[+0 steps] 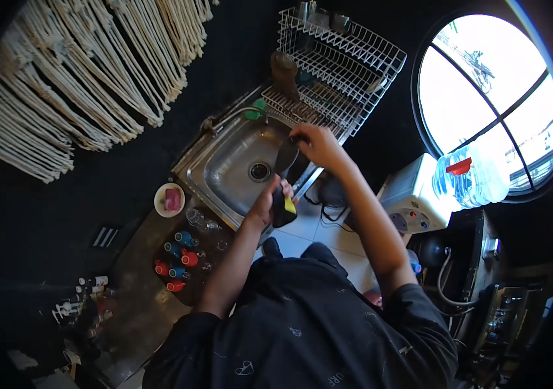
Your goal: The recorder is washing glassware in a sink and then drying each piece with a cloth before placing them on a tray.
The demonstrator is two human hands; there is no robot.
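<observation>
In my left hand [265,200] I hold a long dark container [286,158] with a yellow patch near its lower end. It is tilted above the front edge of a stainless steel sink [223,165]. The fingers of my right hand [322,146] are curled at the container's upper end, over the sink's right side. What exactly they pinch there is too dark to make out. Below the hands the sink's drain [260,171] shows, and a curved metal faucet [242,111] reaches over the basin from its back edge.
A white wire dish rack [349,63] stands beyond the sink, with a brown pitcher [283,73] at its left. Left are a bowl [160,200] with a pink block and a tray [191,291] of red and blue cups and glasses. A water dispenser [403,189] is at right.
</observation>
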